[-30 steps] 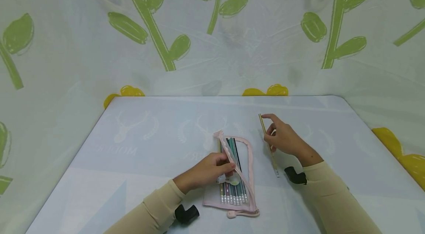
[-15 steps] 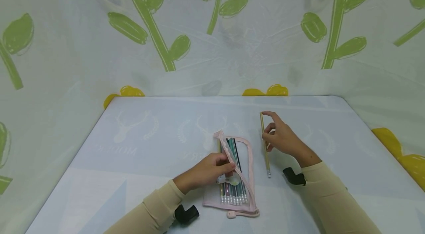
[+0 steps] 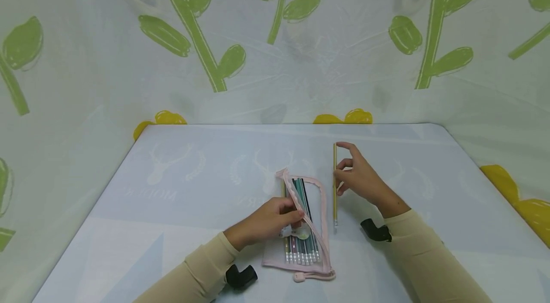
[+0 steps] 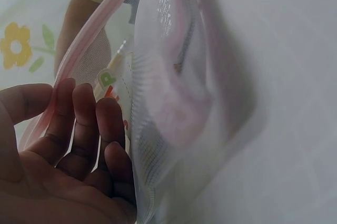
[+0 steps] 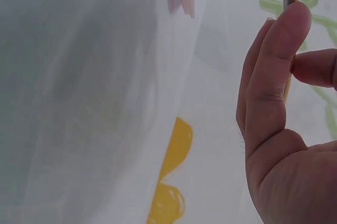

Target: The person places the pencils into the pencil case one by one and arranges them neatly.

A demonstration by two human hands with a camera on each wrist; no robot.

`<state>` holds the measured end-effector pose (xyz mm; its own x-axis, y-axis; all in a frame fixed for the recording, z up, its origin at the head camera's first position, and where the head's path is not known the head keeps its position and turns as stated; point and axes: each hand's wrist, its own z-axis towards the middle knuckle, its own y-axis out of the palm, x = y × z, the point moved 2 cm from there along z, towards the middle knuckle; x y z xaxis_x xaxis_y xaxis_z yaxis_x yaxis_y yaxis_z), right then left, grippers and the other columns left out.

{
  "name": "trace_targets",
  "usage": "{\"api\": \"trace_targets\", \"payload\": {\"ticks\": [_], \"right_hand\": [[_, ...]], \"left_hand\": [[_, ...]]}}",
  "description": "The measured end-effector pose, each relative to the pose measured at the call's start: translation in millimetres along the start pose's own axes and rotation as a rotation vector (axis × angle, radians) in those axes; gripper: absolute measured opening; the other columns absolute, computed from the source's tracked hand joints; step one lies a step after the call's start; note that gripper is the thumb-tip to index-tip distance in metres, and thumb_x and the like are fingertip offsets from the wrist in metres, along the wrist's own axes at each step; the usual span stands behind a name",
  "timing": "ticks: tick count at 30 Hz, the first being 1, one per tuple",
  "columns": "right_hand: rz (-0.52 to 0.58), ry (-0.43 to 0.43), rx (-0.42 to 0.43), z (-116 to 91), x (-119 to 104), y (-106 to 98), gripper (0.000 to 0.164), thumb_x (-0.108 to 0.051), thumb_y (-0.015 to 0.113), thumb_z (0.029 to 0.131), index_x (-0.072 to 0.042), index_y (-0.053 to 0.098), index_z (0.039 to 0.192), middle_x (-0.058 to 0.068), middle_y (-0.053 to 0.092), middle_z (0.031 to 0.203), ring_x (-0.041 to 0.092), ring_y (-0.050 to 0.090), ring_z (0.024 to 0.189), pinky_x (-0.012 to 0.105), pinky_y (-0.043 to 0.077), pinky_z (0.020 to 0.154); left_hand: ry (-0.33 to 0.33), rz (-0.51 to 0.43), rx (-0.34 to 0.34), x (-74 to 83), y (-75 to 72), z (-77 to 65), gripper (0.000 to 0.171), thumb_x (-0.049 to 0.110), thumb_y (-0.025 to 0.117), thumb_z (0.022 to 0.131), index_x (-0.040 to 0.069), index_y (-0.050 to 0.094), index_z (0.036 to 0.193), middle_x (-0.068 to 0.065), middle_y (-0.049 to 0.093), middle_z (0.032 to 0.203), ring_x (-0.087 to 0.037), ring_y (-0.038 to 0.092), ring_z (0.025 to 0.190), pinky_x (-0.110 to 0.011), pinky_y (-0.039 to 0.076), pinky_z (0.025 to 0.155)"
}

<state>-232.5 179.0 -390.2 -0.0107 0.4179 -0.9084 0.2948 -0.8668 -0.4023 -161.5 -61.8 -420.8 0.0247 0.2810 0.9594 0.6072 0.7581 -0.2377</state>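
Note:
A mesh pencil case (image 3: 325,212) with pink edging lies at the table's middle, its zipped side lifted. My left hand (image 3: 268,222) pinches that pink edge (image 4: 87,29) between thumb and forefinger, the other fingers curled on its inner side. Inside the case lie several pencils (image 3: 302,248), side by side, metal eraser ends toward me. To the right of the case, my right hand (image 3: 362,179) holds a yellow pencil (image 3: 335,205) by thumb and fingers, its forefinger at the far tip. The pencil points straight away from me, eraser end nearest, beside the case's right edge.
A pink zip pull (image 3: 302,276) trails from the case's near corner. The pale table (image 3: 193,245) has faint printed deer heads. Behind it hangs a white cloth (image 3: 343,64) with green leaves and yellow flowers. Each wrist carries a black camera mount (image 3: 375,230).
My right hand has moved left toward the case with the yellow pencil. The pencil has swung from slanted to straight, its eraser end going left. My left hand and the case stay put.

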Motion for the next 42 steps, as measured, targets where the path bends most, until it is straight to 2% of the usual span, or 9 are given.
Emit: {"api": "trace_targets", "payload": {"ticks": [12,26,42], "right_hand": [[0.051,0.008,-0.034,2,1,15,0.082,-0.001,0.056,0.092,-0.022,0.012,0.157,0.018,0.052,0.096,0.029,0.066,0.061,0.043,0.06,0.061],[0.051,0.016,-0.095,3,3,25,0.081,-0.002,0.058,0.092,-0.016,0.011,0.157,0.018,0.055,0.096,0.027,0.066,0.065,0.043,0.06,0.062],[0.037,0.053,-0.159,-2,3,34,0.079,-0.003,0.058,0.094,-0.017,0.011,0.156,0.018,0.056,0.097,0.026,0.067,0.065,0.043,0.06,0.063]], "left_hand": [[-0.015,0.0,0.003,1.2,-1.4,0.0,0.026,0.025,0.054,0.103,0.003,0.067,0.107,-0.002,0.066,0.092,-0.01,0.06,0.088,-0.026,0.05,0.083],[-0.014,-0.001,0.005,1.0,-1.0,0.7,0.027,0.025,0.053,0.103,0.003,0.068,0.111,-0.003,0.067,0.092,-0.011,0.059,0.087,-0.026,0.05,0.082],[-0.018,-0.006,-0.001,1.3,0.2,-0.5,0.028,0.026,0.054,0.103,0.003,0.067,0.11,-0.003,0.066,0.094,-0.011,0.06,0.09,-0.027,0.049,0.085]]}}
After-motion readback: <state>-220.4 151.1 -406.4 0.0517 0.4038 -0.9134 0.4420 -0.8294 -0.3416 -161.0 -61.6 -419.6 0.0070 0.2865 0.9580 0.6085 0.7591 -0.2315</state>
